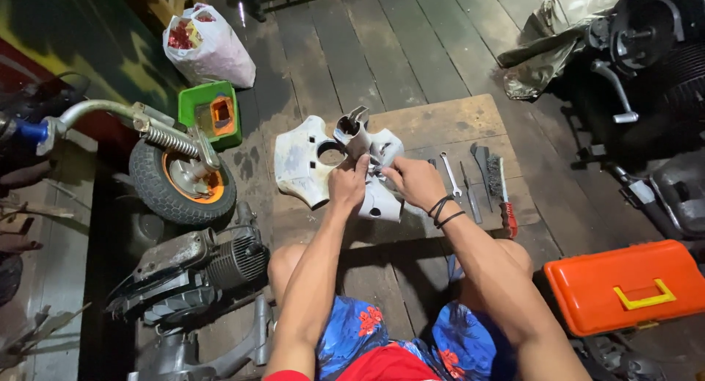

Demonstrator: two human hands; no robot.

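The white scooter cover [308, 161] lies on a wooden board [455, 120] on the floor, right in front of the person's knees. It is a big plastic shell with a round hole in it, and it is off the scooter. A small grey metal part [354, 135] stands up from its middle.

The left hand [347, 184] is closed on the cover's lower middle. The right hand [413, 181] is pinched shut on the cover's right side, beside the left hand. What the fingertips hold there is too small to see.

I think the work is partway done. The cover is already off, and the wheel with the orange middle [183, 181] and the grey engine [202, 267] lie loose on the floor to the left. The small part is still on the cover.

A spanner [451, 173], a red-handled wire brush [501, 194] and more tools lie untouched on the board. The orange toolbox [624, 285] is shut.
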